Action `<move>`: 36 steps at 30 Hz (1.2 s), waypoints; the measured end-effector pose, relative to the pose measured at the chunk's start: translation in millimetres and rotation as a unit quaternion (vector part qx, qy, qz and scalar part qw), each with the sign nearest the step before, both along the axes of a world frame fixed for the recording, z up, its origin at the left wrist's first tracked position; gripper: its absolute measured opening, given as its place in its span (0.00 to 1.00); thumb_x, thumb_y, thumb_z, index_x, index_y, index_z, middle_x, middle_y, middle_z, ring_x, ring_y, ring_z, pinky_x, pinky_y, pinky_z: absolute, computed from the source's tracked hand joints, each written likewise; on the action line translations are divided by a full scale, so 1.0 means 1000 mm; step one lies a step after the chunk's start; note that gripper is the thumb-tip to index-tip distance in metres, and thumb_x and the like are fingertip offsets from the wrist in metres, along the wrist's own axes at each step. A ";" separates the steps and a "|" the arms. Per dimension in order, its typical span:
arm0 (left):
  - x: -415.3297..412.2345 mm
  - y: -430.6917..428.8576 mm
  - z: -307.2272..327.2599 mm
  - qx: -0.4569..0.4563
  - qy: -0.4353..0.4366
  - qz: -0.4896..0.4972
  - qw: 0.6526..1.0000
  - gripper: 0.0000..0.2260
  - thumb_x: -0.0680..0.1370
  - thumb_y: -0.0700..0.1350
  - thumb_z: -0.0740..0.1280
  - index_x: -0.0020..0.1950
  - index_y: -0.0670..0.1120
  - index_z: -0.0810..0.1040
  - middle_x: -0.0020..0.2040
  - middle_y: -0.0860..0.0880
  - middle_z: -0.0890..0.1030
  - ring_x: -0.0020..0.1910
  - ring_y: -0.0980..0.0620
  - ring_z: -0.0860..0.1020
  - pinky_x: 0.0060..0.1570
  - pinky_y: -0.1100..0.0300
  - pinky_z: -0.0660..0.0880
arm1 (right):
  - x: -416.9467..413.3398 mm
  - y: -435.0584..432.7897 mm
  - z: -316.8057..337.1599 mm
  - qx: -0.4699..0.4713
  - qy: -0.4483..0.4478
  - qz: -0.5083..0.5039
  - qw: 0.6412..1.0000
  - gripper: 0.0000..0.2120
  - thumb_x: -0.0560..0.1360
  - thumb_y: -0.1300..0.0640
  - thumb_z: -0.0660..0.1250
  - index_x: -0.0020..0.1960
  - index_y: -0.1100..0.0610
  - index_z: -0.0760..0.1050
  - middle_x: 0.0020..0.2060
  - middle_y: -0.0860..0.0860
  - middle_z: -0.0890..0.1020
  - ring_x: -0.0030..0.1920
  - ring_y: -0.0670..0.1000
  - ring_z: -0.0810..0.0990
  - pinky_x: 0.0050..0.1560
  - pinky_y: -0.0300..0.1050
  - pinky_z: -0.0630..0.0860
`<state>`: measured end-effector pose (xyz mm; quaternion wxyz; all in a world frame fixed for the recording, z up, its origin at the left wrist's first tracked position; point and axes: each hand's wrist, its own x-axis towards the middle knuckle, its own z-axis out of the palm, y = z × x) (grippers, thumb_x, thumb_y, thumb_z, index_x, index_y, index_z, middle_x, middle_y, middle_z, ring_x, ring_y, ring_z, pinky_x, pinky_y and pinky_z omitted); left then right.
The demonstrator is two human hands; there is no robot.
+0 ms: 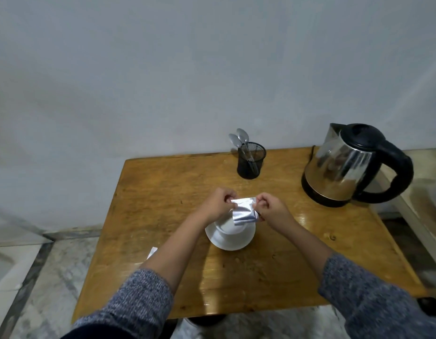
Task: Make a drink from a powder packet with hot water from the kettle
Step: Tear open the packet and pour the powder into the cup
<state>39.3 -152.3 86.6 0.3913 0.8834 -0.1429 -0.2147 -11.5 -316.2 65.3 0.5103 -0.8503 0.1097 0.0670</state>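
Hands, left and right, pinch silver packet above white cup.

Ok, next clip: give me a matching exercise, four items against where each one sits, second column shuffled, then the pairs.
Items:
1. packet
2. spoons
3. kettle
4. cup

Places:
A. on the white saucer
B. table's far right corner
C. pinched between left hand and right hand
D. in the black mesh holder

Pairs: 1-C, 2-D, 3-B, 4-A
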 end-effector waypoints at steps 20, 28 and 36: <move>-0.021 0.042 -0.035 -0.113 -0.037 0.127 0.985 0.07 0.72 0.38 0.71 0.34 0.47 0.80 0.29 0.55 0.76 0.28 0.65 0.72 0.30 0.71 0.66 | 0.029 0.039 0.046 -0.376 -0.049 0.293 0.878 0.15 0.75 0.48 0.63 0.58 0.53 0.75 0.52 0.53 0.81 0.52 0.55 0.78 0.45 0.48 0.73; -0.024 0.040 -0.040 -0.114 -0.034 0.137 0.984 0.04 0.73 0.38 0.69 0.41 0.39 0.83 0.31 0.54 0.76 0.32 0.59 0.72 0.30 0.73 0.67 | 0.022 0.042 0.049 -0.359 -0.013 0.285 0.889 0.11 0.78 0.54 0.61 0.51 0.56 0.80 0.49 0.54 0.83 0.46 0.54 0.78 0.39 0.44 0.69; -0.025 0.043 -0.039 -0.117 -0.050 0.141 0.982 0.04 0.73 0.38 0.70 0.43 0.38 0.82 0.37 0.49 0.77 0.38 0.54 0.74 0.37 0.67 0.69 | 0.020 0.043 0.050 -0.294 0.024 0.260 0.919 0.05 0.75 0.57 0.66 0.44 0.57 0.80 0.38 0.52 0.80 0.41 0.53 0.77 0.37 0.45 0.71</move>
